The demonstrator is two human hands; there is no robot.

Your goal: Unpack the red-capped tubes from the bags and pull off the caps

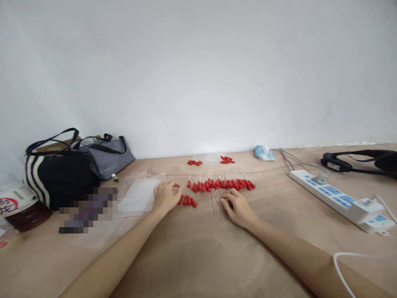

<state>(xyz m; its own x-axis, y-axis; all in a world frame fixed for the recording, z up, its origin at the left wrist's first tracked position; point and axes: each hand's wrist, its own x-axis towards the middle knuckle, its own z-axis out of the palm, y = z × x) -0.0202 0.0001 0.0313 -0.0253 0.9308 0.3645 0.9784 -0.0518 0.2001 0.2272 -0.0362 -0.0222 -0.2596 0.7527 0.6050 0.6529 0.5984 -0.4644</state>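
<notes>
A row of clear glass droppers with red rubber bulbs (221, 183) lies on the tan table. A few loose red bulbs (187, 201) sit just right of my left hand (166, 195), whose fingers are curled in a pinch at the nearest bulb. My right hand (237, 207) rests palm down with fingers curled over a bunch of bare glass tubes (216, 201). Two smaller groups of red-bulbed droppers (211, 160) lie farther back near the wall. What either hand grips is too small to make out.
Clear plastic bags (139, 195) lie left of my left hand. Striped handbags (71, 165) stand at the far left. A white power strip (339, 198) with plugs and cables, a black headset (359, 162) and a blue packet (264, 152) are at the right.
</notes>
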